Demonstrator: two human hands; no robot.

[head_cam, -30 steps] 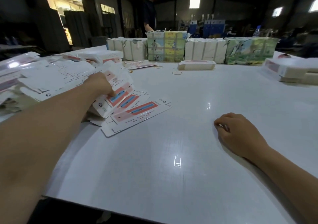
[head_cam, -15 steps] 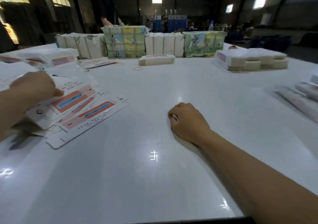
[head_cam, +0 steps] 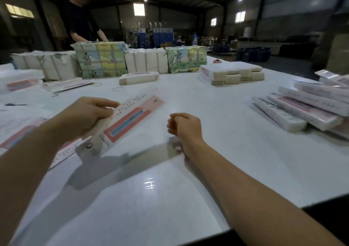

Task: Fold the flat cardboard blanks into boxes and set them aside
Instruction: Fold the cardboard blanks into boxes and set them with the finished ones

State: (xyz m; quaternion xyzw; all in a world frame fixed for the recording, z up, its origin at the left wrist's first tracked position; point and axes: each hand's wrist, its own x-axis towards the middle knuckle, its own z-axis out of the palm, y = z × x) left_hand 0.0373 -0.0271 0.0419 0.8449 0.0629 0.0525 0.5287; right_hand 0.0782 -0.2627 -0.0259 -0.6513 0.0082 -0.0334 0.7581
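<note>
My left hand (head_cam: 88,113) grips a long flat cardboard blank (head_cam: 128,121), white with a red and blue panel, and holds it lifted and tilted over the white table (head_cam: 188,189). My right hand (head_cam: 184,126) hovers just right of the blank with its fingers curled and nothing in it. More flat blanks (head_cam: 20,134) lie spread at the left, partly hidden by my left arm. Several folded boxes (head_cam: 302,107) lie piled at the right edge.
Wrapped bundles of blanks (head_cam: 100,60) stand in a row along the far side, with a person behind them. One folded box (head_cam: 138,77) and a low stack of boxes (head_cam: 231,72) lie in front of that row. Rubber bands (head_cam: 118,89) lie near the far middle.
My left hand has lifted one blank off the left pile and carried it toward the middle. My right hand has risen off the table. The view has swung to the right.
</note>
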